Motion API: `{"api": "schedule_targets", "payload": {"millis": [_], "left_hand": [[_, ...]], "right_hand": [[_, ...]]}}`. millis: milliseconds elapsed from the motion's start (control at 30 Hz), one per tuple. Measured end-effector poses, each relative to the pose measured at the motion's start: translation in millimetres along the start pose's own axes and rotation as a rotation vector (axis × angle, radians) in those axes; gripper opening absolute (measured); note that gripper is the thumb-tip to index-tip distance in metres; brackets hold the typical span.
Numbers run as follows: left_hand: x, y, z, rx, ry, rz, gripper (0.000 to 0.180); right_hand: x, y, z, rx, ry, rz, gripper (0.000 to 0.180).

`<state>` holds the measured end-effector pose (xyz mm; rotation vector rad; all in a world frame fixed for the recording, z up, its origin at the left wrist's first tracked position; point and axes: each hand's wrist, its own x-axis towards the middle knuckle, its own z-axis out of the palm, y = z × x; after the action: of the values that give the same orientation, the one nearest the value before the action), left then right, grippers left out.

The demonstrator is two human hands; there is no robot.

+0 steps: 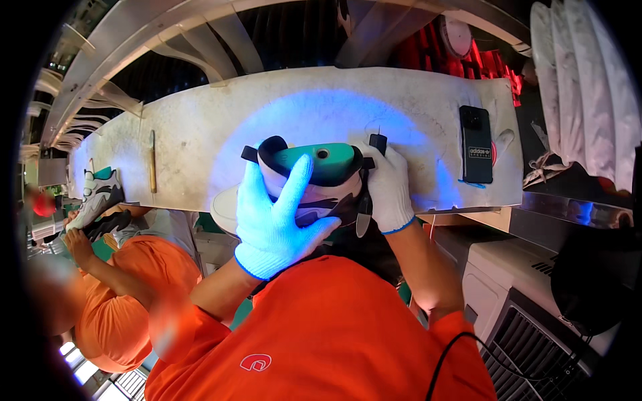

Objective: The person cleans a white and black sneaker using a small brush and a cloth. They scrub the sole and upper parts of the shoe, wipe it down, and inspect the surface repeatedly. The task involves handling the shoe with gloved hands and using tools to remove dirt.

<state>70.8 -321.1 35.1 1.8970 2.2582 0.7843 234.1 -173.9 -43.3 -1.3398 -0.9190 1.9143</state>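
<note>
A white and black shoe with a green shoe last in its opening is in front of me, partly covered by my hands. My left hand, in a knitted glove lit blue, grips its near left side, fingers spread and thumb pointing right. In my gloved right hand, at the shoe's right side, is a dark-handled tool. A thin needle-like tip rises from its top, and a rounded metal blade points down below the hand. Whether both ends belong to one tool, I cannot tell.
A pale worktable curves across the view. A black phone lies on its right, a slim wooden-handled tool on its left. At far left, a co-worker in orange handles another shoe. White cloths hang at right.
</note>
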Motion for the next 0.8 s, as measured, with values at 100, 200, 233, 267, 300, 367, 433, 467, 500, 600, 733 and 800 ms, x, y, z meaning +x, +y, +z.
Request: {"api": "schedule_targets", "payload": {"millis": [100,200,233,267,300,367,433,467,500,600,733,800], "left_hand": [[9,7,-6,-0.043,-0.022,-0.018,0.112],[20,9,-11,-0.039,-0.066,-0.069,0.113],[18,11,-14,-0.048,-0.075,-0.07,0.114],[15,9,-14,-0.044,-0.095,-0.076,0.114],[15,8,-14,-0.1,-0.072,-0.043,0.114],[17,7,-12,-0.11,-0.031,-0.007,0.114],[9,-2,-6,-0.076,-0.082,0.022,0.126],[10,0,-5,-0.083,-0.053,0.011,0.122],[13,3,-3,-0.092,-0.025,0.001,0.117],[14,9,-11,-0.08,-0.012,0.01,0.11],[-4,8,-5,-0.033,0.036,0.054,0.104],[-16,5,7,-0.039,0.103,0.078,0.101]], "right_hand": [[9,4,-4,-0.254,-0.013,-0.021,0.017],[5,-13,-4,0.094,-0.059,0.2,0.018],[3,-10,-9,0.142,-0.062,0.2,0.017],[1,-4,-8,0.2,-0.071,0.215,0.016],[3,-4,-9,0.254,-0.043,0.274,0.013],[5,-3,-7,-0.096,-0.079,0.082,0.014],[6,1,-5,-0.547,-0.106,-0.159,0.017],[7,-2,-1,-0.433,-0.096,-0.127,0.015],[8,-1,0,-0.344,-0.04,-0.05,0.014],[-12,3,2,0.028,0.145,-0.005,0.013],[-41,8,12,0.094,0.325,-0.022,0.015],[-50,9,17,0.126,0.362,-0.106,0.015]]}}
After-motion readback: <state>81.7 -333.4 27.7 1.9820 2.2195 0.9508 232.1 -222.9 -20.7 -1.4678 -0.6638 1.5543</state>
